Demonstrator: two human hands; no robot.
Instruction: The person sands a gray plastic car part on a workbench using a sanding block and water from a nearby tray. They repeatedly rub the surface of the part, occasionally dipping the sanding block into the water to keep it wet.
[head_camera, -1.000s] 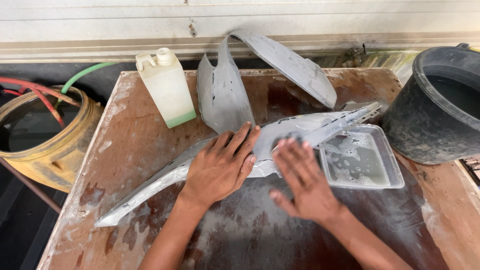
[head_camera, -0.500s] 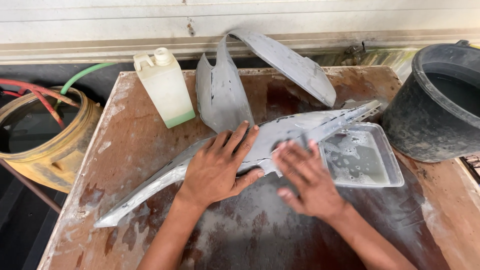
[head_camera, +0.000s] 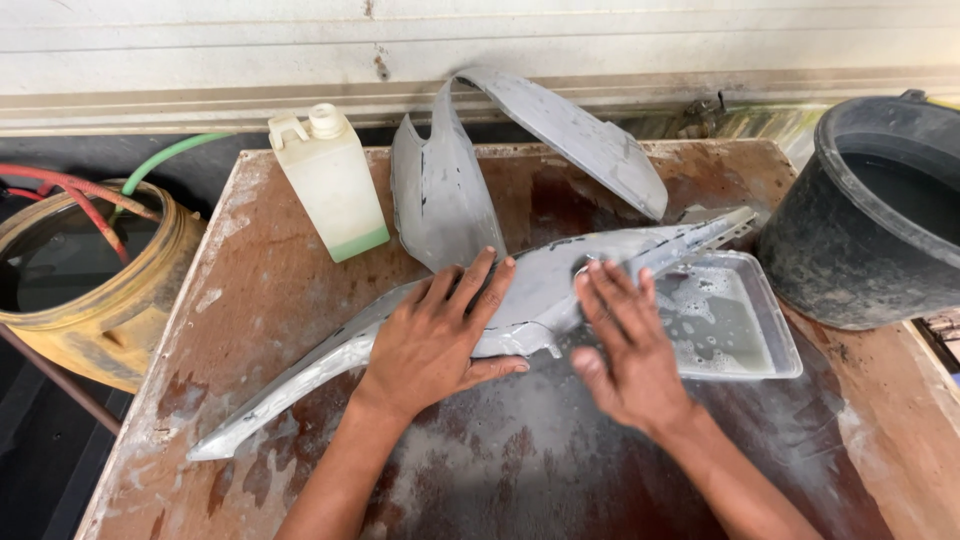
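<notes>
Grey panel (head_camera: 560, 285) under flat, spread fingers (head_camera: 470, 290)

A worn, stained brown wooden table (head_camera: 250, 300) carries a long grey plastic panel (head_camera: 320, 365), a curved grey fairing piece (head_camera: 440, 200) and a pale plastic jug (head_camera: 330, 185). A shallow clear tray (head_camera: 780, 340), seemingly of soapy water, sits right, beside a black bucket (head_camera: 850, 260)

Long panel (head_camera: 520, 300) showing matte grey with dark scuffs. Curved panel (head_camera: 440, 200) at 12 o'clock reading the same grey, black flecks. Jug (head_camera: 328, 180) at 11 looking cream-white, green band at base. Tray (head_camera: 735, 325) at 3 showing clear with white suds. Bucket (head_camera: 870, 240) black. Drum (head_camera: 95, 290) at 9 yellow. Table (head_camera: 250, 300) showing blotchy red-brown.
</notes>
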